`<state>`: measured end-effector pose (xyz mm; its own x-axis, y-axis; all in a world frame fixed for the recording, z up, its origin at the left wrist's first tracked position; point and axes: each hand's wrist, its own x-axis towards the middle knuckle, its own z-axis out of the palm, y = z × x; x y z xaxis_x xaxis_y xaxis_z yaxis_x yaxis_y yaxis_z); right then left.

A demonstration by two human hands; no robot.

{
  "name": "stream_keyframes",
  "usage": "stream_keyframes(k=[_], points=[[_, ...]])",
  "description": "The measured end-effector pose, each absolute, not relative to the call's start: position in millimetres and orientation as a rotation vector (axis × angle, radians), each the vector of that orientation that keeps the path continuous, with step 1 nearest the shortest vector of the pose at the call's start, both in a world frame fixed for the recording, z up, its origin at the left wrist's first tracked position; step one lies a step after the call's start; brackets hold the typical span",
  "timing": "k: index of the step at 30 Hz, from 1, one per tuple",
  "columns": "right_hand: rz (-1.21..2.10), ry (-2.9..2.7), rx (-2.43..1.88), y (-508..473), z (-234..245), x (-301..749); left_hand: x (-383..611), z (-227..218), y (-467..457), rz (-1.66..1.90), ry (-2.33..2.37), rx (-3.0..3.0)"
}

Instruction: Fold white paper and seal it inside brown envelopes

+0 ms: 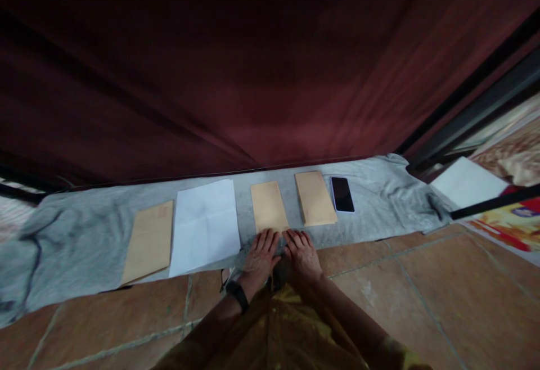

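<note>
1. Head view: brown envelope [269, 204] lies on grey cloth [379, 207], between white paper [206, 229] and envelope stack [315, 198].
2. Left hand [261, 253] and right hand [302, 253]: palms down, fingers slightly spread, tips at its near end.
3. Judged step: pressing that end flat; too dim to be sure. Next move calls for even pressure.

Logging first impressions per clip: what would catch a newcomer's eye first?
Probably the dark red cloth filling the upper half. Below, the left hand and right hand touch the near end of the middle brown envelope. White paper stands out to its left, a dark-screened phone farther right.
</note>
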<state>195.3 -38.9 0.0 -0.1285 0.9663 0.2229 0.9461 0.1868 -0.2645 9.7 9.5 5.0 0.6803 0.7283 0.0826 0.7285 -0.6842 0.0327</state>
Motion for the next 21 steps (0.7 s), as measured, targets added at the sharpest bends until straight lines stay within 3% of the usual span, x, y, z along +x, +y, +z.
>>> stream_keyframes(k=[11, 21], points=[[-0.001, -2.158, -1.730, -37, -2, 199, -21, 2, -3, -0.253, -1.255, -2.841], [-0.010, -2.090, -1.759, -40, -1, 191, -10, 11, -7, -0.032, -1.378, -2.782]])
